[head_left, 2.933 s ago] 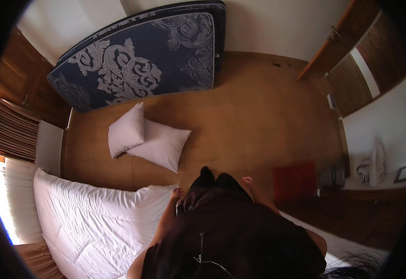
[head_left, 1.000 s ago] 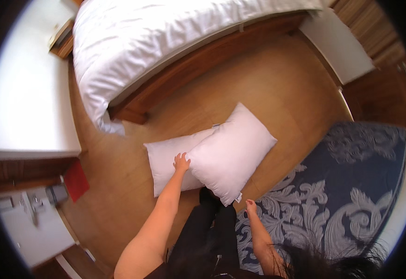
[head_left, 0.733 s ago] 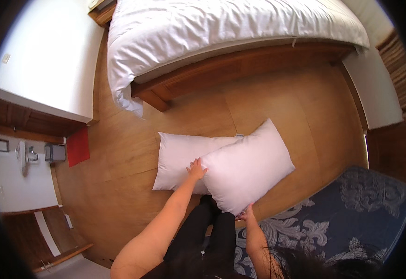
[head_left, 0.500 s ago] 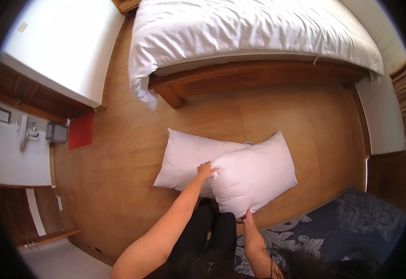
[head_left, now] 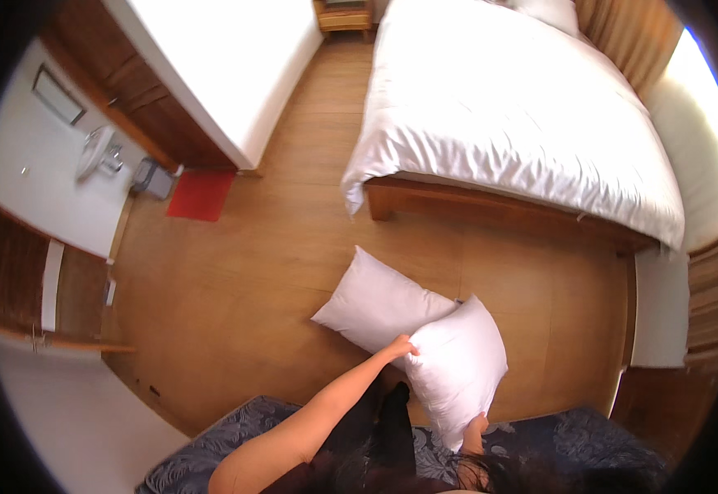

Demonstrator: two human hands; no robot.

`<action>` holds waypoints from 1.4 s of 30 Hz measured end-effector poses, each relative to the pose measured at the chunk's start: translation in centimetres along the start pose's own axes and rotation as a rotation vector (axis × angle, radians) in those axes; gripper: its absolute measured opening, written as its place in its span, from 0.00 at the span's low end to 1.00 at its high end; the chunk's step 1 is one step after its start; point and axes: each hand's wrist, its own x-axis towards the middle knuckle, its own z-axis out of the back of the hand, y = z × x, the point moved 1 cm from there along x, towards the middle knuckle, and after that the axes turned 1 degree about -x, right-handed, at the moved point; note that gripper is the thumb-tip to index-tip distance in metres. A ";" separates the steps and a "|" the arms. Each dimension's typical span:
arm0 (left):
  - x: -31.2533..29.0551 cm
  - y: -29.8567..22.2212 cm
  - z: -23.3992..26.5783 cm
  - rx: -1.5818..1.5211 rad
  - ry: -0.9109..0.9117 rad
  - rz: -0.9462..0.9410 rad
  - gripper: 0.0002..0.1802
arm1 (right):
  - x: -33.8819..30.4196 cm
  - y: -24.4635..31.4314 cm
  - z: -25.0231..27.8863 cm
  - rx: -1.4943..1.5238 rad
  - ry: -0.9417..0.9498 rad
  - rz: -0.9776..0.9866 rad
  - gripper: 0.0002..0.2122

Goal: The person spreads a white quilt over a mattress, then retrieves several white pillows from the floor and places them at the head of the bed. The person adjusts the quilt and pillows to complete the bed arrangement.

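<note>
A plump white pillow (head_left: pixel 460 358) is between my hands, close to my legs. My left hand (head_left: pixel 401 347) grips its left edge with the fingers closed. At the near lower corner, my right hand (head_left: pixel 476 426) is closed on the same pillow, its fingers partly hidden. A second white pillow (head_left: pixel 382 295) lies flat on the wooden floor to the left. The held pillow overlaps this one's right end; whether they touch I cannot tell.
Beyond the pillows stands a wooden bed (head_left: pixel 490 211) with a white cover (head_left: pixel 499 107). A dark blue patterned mattress or seat (head_left: pixel 564 440) is beneath me. At the left are a red mat (head_left: pixel 201 195), a grey bin (head_left: pixel 154 179) and a white washbasin (head_left: pixel 95 154).
My view has swung up and left, showing more of the bed. Both hands keep their grip, and the held pillow is tipped up more steeply, nearer to me.
</note>
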 end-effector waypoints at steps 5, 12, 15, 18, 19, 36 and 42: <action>-12.7 0.2 5.2 -0.267 -0.123 0.100 0.23 | -12.6 6.9 7.0 -0.048 0.047 0.358 0.15; -31.7 7.0 12.9 -0.844 -0.368 0.174 0.22 | -26.6 19.3 4.4 -0.063 0.633 0.919 0.16; -38.1 10.6 12.8 -0.943 -0.352 0.219 0.18 | -34.4 23.0 2.7 -0.166 0.828 1.045 0.16; -43.0 17.0 13.3 -1.037 -0.257 0.546 0.20 | -43.6 24.0 2.8 -0.182 1.073 1.054 0.16; -43.8 17.9 14.1 -0.886 -0.302 0.650 0.19 | -46.5 24.1 2.4 -0.143 1.156 1.066 0.16; -52.2 -9.4 38.2 -1.500 -0.469 -0.120 0.26 | -74.3 29.5 -4.9 0.078 1.393 1.260 0.19; -43.1 -6.9 49.9 -1.215 -0.755 -0.191 0.27 | -76.2 37.0 -12.0 0.115 1.352 1.225 0.18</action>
